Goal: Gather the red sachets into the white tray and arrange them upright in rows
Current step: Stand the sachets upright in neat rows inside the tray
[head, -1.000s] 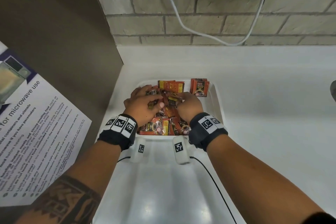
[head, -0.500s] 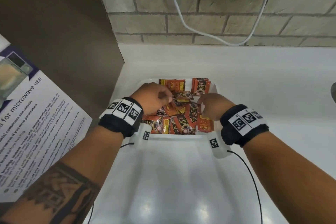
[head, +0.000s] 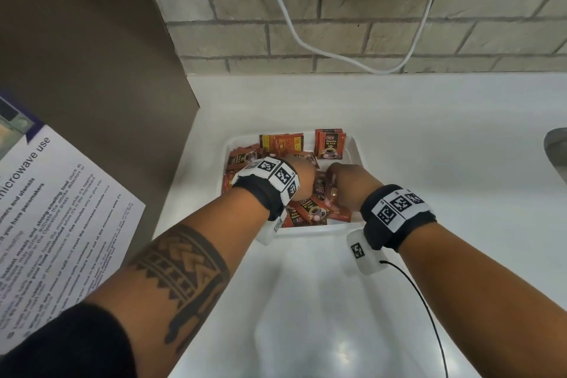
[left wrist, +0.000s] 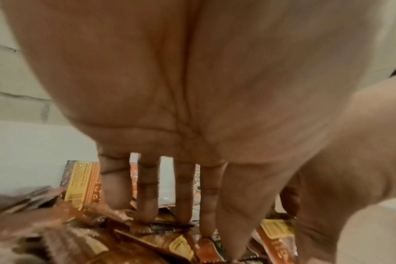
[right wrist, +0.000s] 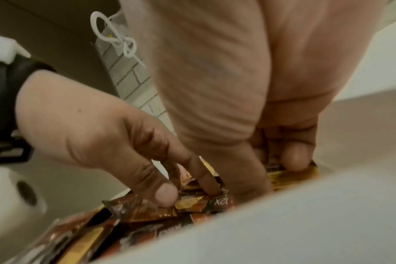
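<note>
A white tray (head: 307, 232) on the counter holds a loose heap of red sachets (head: 307, 214). Two small groups stand upright against its far wall (head: 329, 146) (head: 280, 143). My left hand (head: 302, 175) reaches into the middle of the heap. Its fingers (left wrist: 147, 210) are straight and their tips press down on the sachets (left wrist: 176, 246). My right hand (head: 346, 190) is just to its right, with curled fingers (right wrist: 294, 160) and thumb pinching a sachet (right wrist: 292, 176) near the tray's front rim (right wrist: 283, 223). The left hand (right wrist: 124, 142) shows beside it there.
A brown panel (head: 92, 55) with a microwave notice (head: 46, 209) stands to the left. The brick wall (head: 337, 24) behind carries a white cable (head: 291, 34). White counter (head: 445, 147) stretches right to a grey object (head: 557, 147) at the frame edge. A black wire (head: 423, 301) trails from my right wrist.
Both hands spread apart over the heap, then drew close again in the middle of the tray. The left hand now lies flat on the heap and the right pinches a sachet.
</note>
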